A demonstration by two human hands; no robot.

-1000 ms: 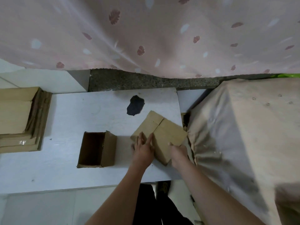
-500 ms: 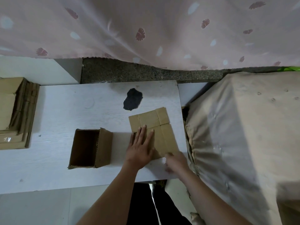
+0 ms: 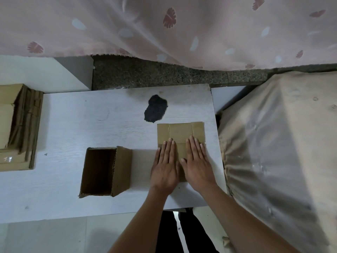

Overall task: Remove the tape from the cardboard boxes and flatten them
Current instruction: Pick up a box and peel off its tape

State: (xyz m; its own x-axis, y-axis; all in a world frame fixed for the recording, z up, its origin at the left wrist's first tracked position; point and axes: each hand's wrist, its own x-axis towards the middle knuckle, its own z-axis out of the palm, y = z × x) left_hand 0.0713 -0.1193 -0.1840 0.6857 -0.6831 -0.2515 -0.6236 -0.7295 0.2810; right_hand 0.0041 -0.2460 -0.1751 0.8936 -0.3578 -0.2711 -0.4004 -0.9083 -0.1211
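Note:
A flattened brown cardboard box (image 3: 180,133) lies on the white table (image 3: 73,121), square to its right edge. My left hand (image 3: 165,165) and my right hand (image 3: 197,164) press flat on the box's near half, side by side, fingers straight and pointing away from me. The hands hide the near part of the box. To the left of them an open cardboard box (image 3: 106,171) lies on its side, its dark inside facing left and up.
A stack of flattened cardboard (image 3: 16,125) sits at the left edge. A black patch (image 3: 155,110) marks the table behind the box. A large bundle under beige cloth (image 3: 284,143) stands close on the right. A pink patterned curtain (image 3: 164,28) hangs behind.
The box, tilted and partly raised a second ago, now lies flat and square on the table. My right hand moved from its near edge onto its top, beside the left.

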